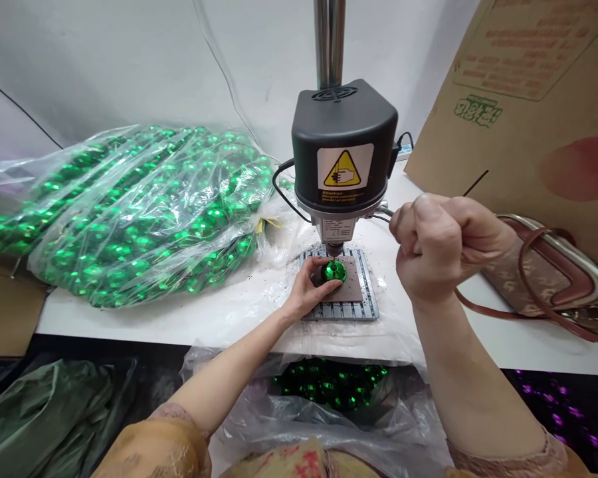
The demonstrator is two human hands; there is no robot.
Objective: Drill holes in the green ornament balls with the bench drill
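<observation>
A shiny green faceted ball (pixel 335 271) sits on a brown board (pixel 351 289) over the slotted metal base (pixel 370 299) of a bench drill press (pixel 346 143). My left hand (pixel 309 289) grips the ball from its left side, thumb in front and fingers behind. Directly above, the drill chuck (pixel 334 249) points down, its bit at the top of the ball; how deep it goes I cannot tell. My right hand (pixel 436 242) is closed in a fist around the drill press's feed lever (pixel 385 211), most of which the fingers hide.
Green faceted balls fill a big clear plastic bag (pixel 149 219) on the left of the white table (pixel 179 322). Another bag of green balls (pixel 329 384) lies below the front edge. At right are a brown handbag (pixel 533 272) and a large cardboard box (pixel 528 126). Dark crumbs surround the base.
</observation>
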